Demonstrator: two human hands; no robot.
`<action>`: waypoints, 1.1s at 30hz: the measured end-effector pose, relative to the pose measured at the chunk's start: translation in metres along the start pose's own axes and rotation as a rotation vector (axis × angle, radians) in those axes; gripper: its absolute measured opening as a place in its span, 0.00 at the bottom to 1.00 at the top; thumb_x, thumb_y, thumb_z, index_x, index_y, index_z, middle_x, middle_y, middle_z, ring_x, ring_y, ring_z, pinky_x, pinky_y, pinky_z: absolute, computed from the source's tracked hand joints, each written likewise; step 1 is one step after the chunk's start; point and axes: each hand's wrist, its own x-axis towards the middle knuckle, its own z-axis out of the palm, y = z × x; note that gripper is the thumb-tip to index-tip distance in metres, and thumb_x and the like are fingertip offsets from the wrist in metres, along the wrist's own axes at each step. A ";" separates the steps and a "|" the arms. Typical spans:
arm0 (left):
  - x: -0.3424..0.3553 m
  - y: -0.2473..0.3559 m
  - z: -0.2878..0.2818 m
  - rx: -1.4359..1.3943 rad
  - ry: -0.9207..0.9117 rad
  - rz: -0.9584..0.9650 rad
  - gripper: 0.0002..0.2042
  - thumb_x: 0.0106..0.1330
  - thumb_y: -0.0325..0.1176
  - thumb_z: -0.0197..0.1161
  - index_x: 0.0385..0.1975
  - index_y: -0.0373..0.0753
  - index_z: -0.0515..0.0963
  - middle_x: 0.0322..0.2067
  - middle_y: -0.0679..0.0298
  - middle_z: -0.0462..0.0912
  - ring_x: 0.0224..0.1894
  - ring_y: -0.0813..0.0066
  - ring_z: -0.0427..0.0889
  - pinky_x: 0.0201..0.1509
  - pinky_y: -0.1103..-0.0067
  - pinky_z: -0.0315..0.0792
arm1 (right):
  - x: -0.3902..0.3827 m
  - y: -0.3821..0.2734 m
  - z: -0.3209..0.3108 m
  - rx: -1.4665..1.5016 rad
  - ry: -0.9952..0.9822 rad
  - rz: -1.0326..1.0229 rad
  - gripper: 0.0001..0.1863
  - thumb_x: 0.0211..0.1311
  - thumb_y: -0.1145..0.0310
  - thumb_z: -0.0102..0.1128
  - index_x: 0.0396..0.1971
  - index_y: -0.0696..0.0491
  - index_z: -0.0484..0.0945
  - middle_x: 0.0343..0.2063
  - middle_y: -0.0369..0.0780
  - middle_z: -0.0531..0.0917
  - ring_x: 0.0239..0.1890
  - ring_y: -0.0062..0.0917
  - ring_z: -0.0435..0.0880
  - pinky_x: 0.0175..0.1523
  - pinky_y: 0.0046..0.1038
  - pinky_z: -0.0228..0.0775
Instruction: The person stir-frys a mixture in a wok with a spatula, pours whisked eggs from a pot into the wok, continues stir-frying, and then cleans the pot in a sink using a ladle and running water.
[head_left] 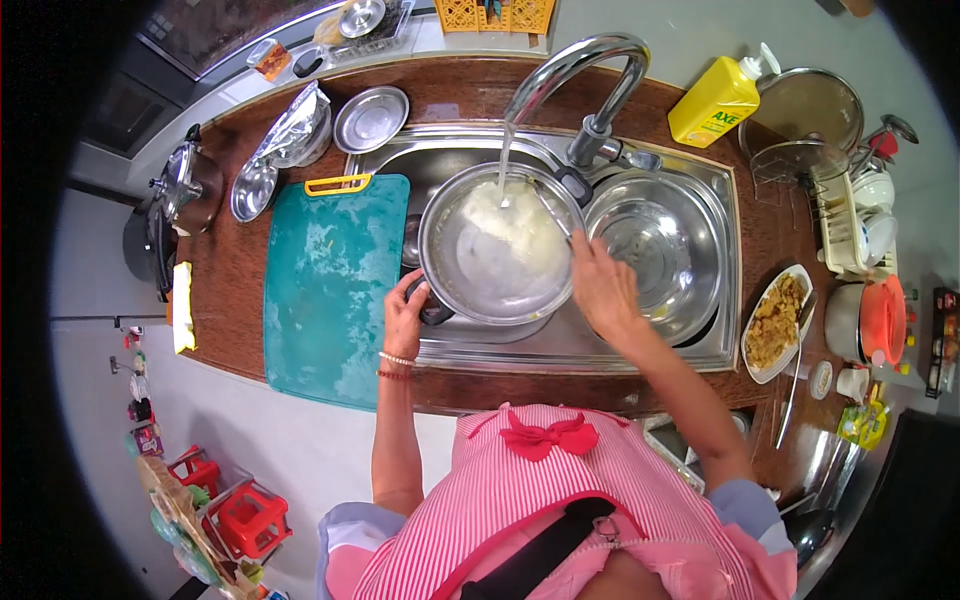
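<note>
A steel pot (432, 222) with dark side handles is over the left sink basin, under the running faucet (598, 72). Water falls into the pot onto a pale, whitish mass (510, 225), with cloudy water around it. My left hand (405, 318) is closed around the pot's near-left handle. At the pot's right rim, my right hand (604, 288) is closed on a thin metal utensil (552, 212) that slants into the pot; whether it is a spoon or a fork I cannot make out. A large steel bowl (655, 250) sits in the right basin, beside my right hand.
A green cutting board (335, 290) overlaps the sink's left edge. Foil-covered bowl (300, 130), steel plate (372, 118) and pressure cooker (192, 185) stand at the left. Yellow soap bottle (715, 102), dish rack (845, 225) and a plate of brown food (778, 325) are at the right.
</note>
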 end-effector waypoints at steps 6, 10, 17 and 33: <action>0.009 -0.003 0.012 -0.007 -0.011 0.034 0.14 0.60 0.28 0.55 0.45 0.30 0.73 0.29 0.68 0.78 0.27 0.87 0.73 0.30 0.88 0.69 | -0.006 -0.042 0.019 0.288 -0.056 0.039 0.13 0.55 0.72 0.51 0.40 0.57 0.67 0.29 0.50 0.76 0.28 0.48 0.76 0.32 0.44 0.68; 0.012 0.004 0.009 0.001 -0.018 0.033 0.14 0.60 0.27 0.55 0.45 0.30 0.73 0.27 0.68 0.78 0.25 0.87 0.73 0.29 0.88 0.68 | -0.015 -0.038 0.008 0.427 -0.155 -0.054 0.12 0.54 0.73 0.52 0.39 0.59 0.69 0.26 0.51 0.76 0.30 0.47 0.76 0.34 0.41 0.67; 0.018 0.003 -0.006 -0.048 0.045 0.045 0.14 0.61 0.26 0.54 0.46 0.30 0.73 0.26 0.70 0.78 0.23 0.87 0.72 0.28 0.88 0.68 | -0.027 0.012 -0.029 0.404 -0.315 -0.160 0.16 0.57 0.66 0.50 0.45 0.55 0.71 0.29 0.51 0.78 0.34 0.46 0.77 0.38 0.42 0.68; -0.005 -0.001 -0.002 -0.088 0.048 0.025 0.14 0.62 0.28 0.54 0.46 0.29 0.71 0.29 0.66 0.79 0.28 0.85 0.75 0.32 0.87 0.70 | 0.098 0.097 -0.051 1.010 0.167 0.503 0.27 0.56 0.60 0.56 0.53 0.61 0.67 0.44 0.47 0.75 0.45 0.30 0.74 0.48 0.28 0.64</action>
